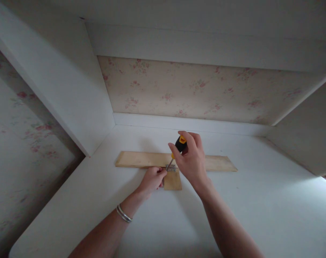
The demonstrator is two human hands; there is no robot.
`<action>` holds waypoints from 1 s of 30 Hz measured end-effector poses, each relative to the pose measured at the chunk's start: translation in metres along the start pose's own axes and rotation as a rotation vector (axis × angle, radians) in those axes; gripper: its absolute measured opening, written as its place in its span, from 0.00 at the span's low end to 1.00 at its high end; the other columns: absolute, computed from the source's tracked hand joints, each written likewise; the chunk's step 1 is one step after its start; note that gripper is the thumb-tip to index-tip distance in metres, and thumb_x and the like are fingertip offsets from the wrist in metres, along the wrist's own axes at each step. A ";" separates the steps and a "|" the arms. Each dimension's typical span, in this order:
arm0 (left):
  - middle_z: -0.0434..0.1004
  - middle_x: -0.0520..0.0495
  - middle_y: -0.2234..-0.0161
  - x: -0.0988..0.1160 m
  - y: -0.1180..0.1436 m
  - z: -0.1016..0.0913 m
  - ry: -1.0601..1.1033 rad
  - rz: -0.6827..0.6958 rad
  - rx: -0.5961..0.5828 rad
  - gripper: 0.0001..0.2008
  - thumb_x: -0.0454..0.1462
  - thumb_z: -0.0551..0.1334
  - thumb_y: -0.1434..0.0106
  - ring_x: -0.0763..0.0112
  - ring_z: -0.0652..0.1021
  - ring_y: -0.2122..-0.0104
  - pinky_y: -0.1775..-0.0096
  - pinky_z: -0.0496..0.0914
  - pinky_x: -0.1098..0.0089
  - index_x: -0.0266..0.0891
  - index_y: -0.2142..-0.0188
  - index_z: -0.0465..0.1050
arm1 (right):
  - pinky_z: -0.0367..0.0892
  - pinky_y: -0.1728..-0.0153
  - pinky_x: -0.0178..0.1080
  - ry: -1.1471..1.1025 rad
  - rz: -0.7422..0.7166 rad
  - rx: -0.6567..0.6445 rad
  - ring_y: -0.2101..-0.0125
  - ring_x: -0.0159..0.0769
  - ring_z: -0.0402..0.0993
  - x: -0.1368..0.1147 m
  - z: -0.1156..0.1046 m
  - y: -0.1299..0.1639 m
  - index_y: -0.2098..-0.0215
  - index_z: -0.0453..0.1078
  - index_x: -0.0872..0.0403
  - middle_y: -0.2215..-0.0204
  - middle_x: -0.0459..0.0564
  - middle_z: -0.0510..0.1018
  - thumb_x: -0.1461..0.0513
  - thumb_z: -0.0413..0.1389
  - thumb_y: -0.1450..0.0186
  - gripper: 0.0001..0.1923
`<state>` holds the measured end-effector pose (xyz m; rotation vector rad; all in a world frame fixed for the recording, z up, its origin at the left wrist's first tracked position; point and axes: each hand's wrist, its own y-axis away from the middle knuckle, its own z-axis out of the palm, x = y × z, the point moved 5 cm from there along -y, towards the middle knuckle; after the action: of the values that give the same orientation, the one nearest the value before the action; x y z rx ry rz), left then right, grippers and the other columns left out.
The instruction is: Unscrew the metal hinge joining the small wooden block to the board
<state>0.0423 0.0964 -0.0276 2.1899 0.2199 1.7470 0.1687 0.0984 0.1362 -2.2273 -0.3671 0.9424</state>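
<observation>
Two pale wooden boards point(141, 159), small metal hinge point(171, 167) joining them.

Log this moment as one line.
right hand: holds screwdriver on hinge | left hand: steadies small board | long board: flat

Pale bare wood planks point(141, 159) lie matt on a smooth white painted table point(259, 200); the hinge point(171, 167) is shiny metal (screwdriver point(180, 143) handle glossy plastic).

Bare forearms; silver bangles point(124, 214) on left wrist.
</observation>
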 end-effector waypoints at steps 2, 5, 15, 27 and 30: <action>0.62 0.55 0.87 0.000 0.000 0.000 -0.004 0.015 -0.004 0.12 0.43 0.56 0.41 0.79 0.64 0.87 0.85 0.52 0.77 0.35 0.72 0.69 | 0.69 0.65 0.41 -0.030 -0.038 -0.046 0.62 0.37 0.70 -0.003 0.002 0.001 0.43 0.60 0.47 0.52 0.53 0.68 0.61 0.51 0.37 0.23; 0.62 0.56 0.87 0.000 0.000 0.001 0.008 0.017 -0.008 0.13 0.44 0.57 0.41 0.78 0.63 0.87 0.85 0.52 0.77 0.36 0.73 0.68 | 0.69 0.63 0.41 -0.061 -0.067 -0.111 0.59 0.38 0.70 -0.006 0.005 0.004 0.40 0.53 0.49 0.52 0.53 0.70 0.64 0.49 0.38 0.28; 0.62 0.56 0.87 0.002 0.001 0.000 0.017 -0.001 -0.014 0.13 0.44 0.57 0.41 0.78 0.64 0.87 0.84 0.52 0.76 0.36 0.73 0.68 | 0.67 0.62 0.44 0.009 0.000 -0.068 0.60 0.40 0.70 -0.003 0.003 0.001 0.40 0.50 0.49 0.55 0.53 0.71 0.63 0.49 0.39 0.29; 0.62 0.56 0.86 -0.001 -0.001 0.000 0.031 0.008 -0.016 0.13 0.44 0.58 0.40 0.80 0.63 0.87 0.85 0.52 0.77 0.36 0.73 0.69 | 0.67 0.67 0.44 0.043 0.066 -0.152 0.67 0.41 0.72 0.000 0.004 0.003 0.39 0.48 0.49 0.54 0.55 0.72 0.63 0.50 0.43 0.35; 0.62 0.56 0.86 0.001 0.000 0.000 0.014 0.003 -0.006 0.12 0.43 0.57 0.40 0.79 0.63 0.87 0.85 0.52 0.77 0.35 0.71 0.70 | 0.67 0.69 0.44 0.070 0.091 -0.138 0.70 0.41 0.72 0.000 0.005 0.003 0.41 0.53 0.49 0.55 0.55 0.73 0.59 0.52 0.42 0.30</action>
<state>0.0423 0.0965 -0.0269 2.1750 0.2147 1.7633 0.1652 0.0984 0.1320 -2.4132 -0.3094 0.9072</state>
